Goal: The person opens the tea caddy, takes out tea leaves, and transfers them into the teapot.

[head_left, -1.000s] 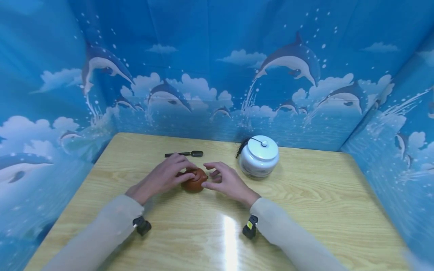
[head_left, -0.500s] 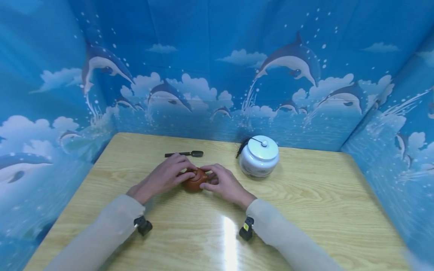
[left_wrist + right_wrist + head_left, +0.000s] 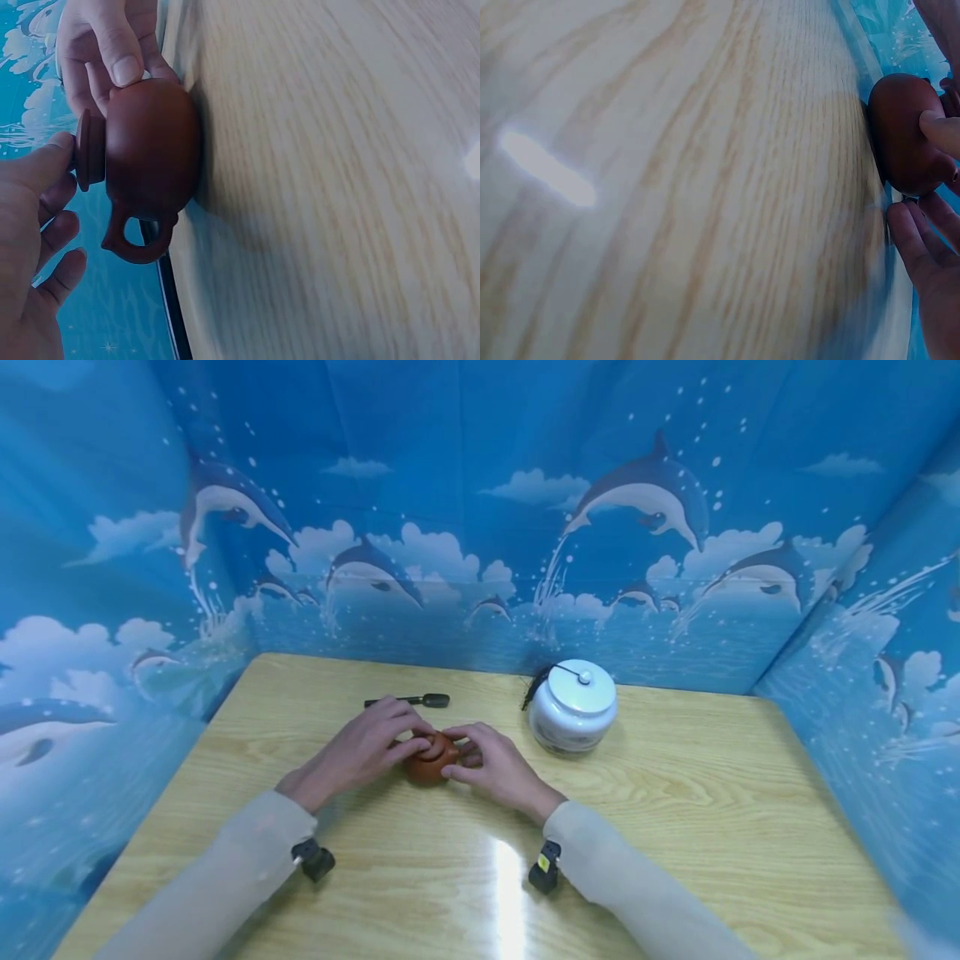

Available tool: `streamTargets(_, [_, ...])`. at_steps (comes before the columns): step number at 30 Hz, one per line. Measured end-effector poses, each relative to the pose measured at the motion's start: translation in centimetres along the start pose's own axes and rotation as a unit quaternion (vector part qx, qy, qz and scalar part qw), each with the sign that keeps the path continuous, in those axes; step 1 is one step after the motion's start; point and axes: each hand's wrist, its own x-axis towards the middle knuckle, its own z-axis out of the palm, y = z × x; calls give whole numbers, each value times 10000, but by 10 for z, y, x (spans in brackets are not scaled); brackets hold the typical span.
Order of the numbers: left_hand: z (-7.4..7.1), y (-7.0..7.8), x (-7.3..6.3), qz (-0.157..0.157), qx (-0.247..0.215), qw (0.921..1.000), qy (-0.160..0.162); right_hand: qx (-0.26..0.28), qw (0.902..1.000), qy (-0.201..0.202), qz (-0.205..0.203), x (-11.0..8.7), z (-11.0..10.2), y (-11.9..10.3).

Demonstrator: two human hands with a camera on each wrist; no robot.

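Observation:
A small brown clay teapot [image 3: 429, 762] stands on the wooden table [image 3: 675, 802]. My left hand [image 3: 408, 739] lies over its top from the left. In the left wrist view the thumb [image 3: 41, 161] touches the lid [image 3: 90, 150], with the other fingers curled near the handle [image 3: 139, 241]. From the right, my right hand [image 3: 461, 749] holds the pot's body. Its thumb [image 3: 939, 129] presses on the teapot [image 3: 901, 135], and its fingers curl below. The right hand's thumb [image 3: 124, 56] also shows on the pot's belly [image 3: 150, 161].
A white lidded jar [image 3: 573, 707] stands to the right of the hands, towards the back. A black scoop [image 3: 408, 700] lies just behind the left hand. Blue dolphin-print walls [image 3: 480, 527] close the table in on three sides.
One second ago my right hand hovered with spread fingers beside the pot; it has moved left and closed on the body. The left hand has stayed on the lid.

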Motion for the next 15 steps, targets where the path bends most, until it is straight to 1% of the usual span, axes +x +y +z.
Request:
streamTargets(5, [-4,3,-1,134,40,9999,79,16,10000,-8,15,0,0,-1])
streamTargets(8, [-5,4,-2,249,77,9996,60,22,10000,-20,1,0,0,-1])
streamTargets(15, [-5,9,-8,759,172,9968,169,29,9999,16,-112,0,1,0])
